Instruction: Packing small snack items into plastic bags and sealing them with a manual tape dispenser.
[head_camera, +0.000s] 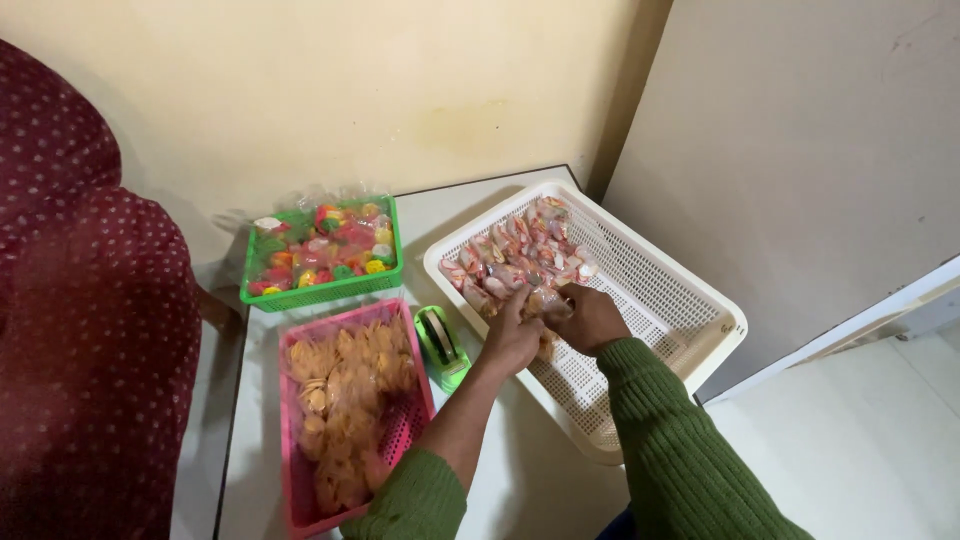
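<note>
At the far left a person's dark red dotted sleeve (70, 330) fills the edge of the view, apart from your hands. Next come a green plastic basket of colourful wrapped sweets (322, 250) at the back of the white tabletop (520, 480) and a pink plastic basket of pale yellow crackers in clear bags (350, 410) in front of it. Just right of the pink basket lies a small green stapler (441, 346), long axis running away from you.

Your left hand (512, 340) and right hand (592, 318) meet over the near rim of the white perforated plastic tray (660, 300). Both sets of fingers are closed on one small clear packet of pink and white sweets (545, 303), pinched between the two hands. The heap of like packets (520, 255) lies just beyond your fingers, up and to the left in the tray, a little nearer the left hand.
</note>
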